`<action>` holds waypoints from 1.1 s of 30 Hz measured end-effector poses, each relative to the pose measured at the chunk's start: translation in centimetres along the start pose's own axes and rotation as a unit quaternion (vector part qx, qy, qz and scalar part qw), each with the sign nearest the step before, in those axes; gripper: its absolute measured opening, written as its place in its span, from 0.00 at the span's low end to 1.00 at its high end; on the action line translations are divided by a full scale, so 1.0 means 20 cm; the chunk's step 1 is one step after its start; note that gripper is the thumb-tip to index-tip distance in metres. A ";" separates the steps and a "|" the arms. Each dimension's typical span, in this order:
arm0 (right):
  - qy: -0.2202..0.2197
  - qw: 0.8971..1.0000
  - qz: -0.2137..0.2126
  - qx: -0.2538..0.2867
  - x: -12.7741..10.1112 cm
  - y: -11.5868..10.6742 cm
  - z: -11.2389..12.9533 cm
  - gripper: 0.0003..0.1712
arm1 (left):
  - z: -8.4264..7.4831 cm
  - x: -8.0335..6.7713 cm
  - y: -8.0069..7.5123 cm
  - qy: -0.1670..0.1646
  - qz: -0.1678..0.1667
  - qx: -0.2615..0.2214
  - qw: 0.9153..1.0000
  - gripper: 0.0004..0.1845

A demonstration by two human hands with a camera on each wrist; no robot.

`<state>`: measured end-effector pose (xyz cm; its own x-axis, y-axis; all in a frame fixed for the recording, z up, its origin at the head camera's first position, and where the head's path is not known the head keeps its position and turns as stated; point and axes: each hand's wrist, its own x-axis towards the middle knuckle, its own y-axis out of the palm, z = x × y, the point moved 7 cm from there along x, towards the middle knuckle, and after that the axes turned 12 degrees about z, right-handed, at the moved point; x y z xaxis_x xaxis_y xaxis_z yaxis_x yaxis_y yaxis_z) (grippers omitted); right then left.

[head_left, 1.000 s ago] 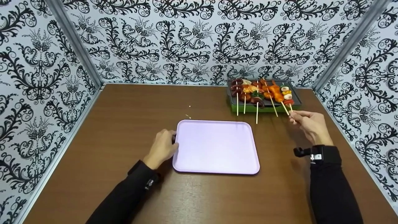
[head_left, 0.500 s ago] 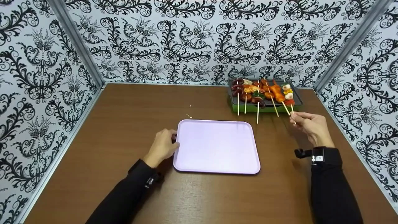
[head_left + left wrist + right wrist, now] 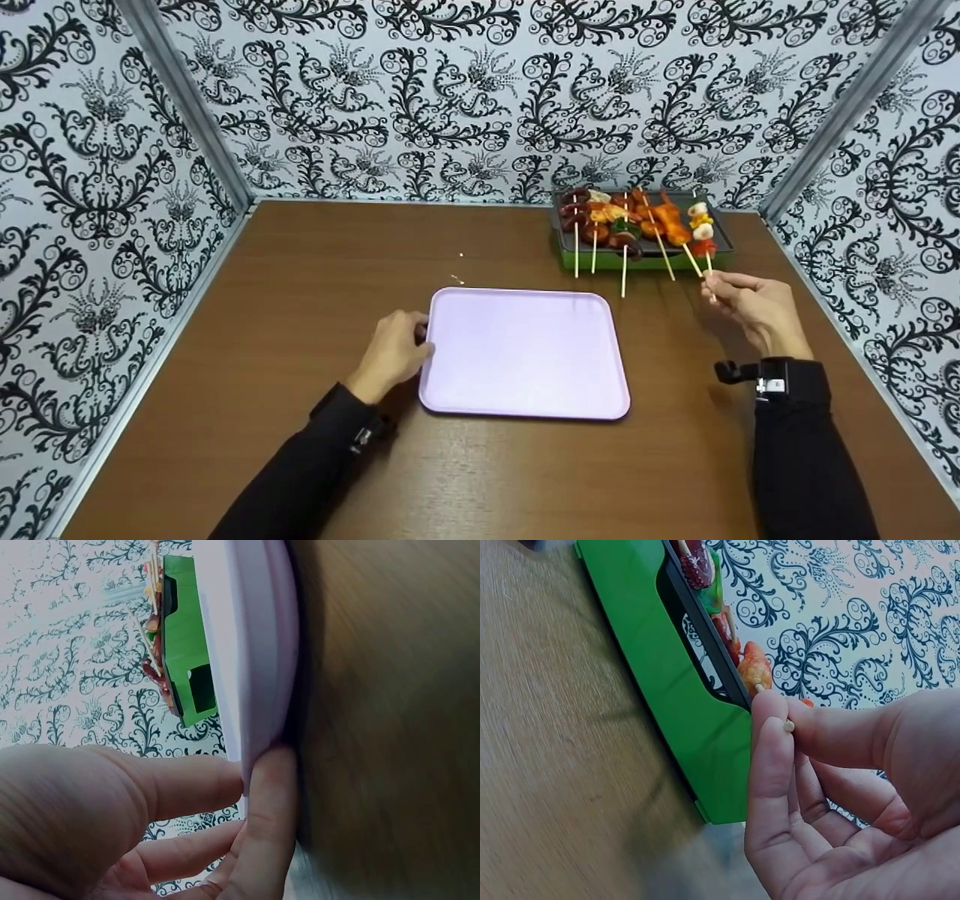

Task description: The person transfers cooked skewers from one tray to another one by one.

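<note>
My right hand [image 3: 757, 307] pinches the bare stick end of a vegetable skewer [image 3: 703, 231] between thumb and index finger. White, yellow and red pieces are threaded on it, over the right end of a green grill [image 3: 609, 261] with a dark top. In the right wrist view the stick's cut end [image 3: 789, 726] shows at the fingertips. Whether the skewer still touches the grill I cannot tell. My left hand [image 3: 391, 349] grips the left rim of a lilac tray [image 3: 525, 352], thumb on top. The left wrist view shows fingers against the rim's outer side [image 3: 266, 652].
Several other skewers lie on the grill, among them an orange meat skewer [image 3: 673, 221] just left of the pinched one. Their sticks overhang the front edge. Small pale crumbs [image 3: 457, 279] dot the brown table [image 3: 337, 255] behind the tray. Patterned walls [image 3: 480, 105] enclose it.
The vegetable skewer has shifted slightly to the right on the grill, away from the orange skewer, with my right hand. My left hand and the tray have stayed in place.
</note>
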<state>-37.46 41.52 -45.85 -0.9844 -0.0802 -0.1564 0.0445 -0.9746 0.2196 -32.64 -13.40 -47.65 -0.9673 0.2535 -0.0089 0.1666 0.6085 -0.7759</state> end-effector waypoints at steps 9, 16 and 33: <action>-0.013 0.999 -0.018 -0.029 -0.03 0.00 0.03 0.27 | 0.00 0.01 0.00 0.001 0.001 0.005 1.000 0.18; -0.030 0.999 -0.007 -0.007 -0.05 0.04 0.06 0.24 | 0.00 0.00 0.00 0.003 0.003 0.009 1.000 0.19; -0.042 0.998 0.018 -0.050 -0.09 0.24 0.11 0.23 | 0.01 0.00 0.00 0.000 -0.002 0.004 1.000 0.16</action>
<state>-35.81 37.48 -42.36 -0.9925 -0.1014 -0.0681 0.0923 -0.9877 0.1261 -32.65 -13.59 -47.83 -0.9680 0.2507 -0.0052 0.1605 0.6037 -0.7809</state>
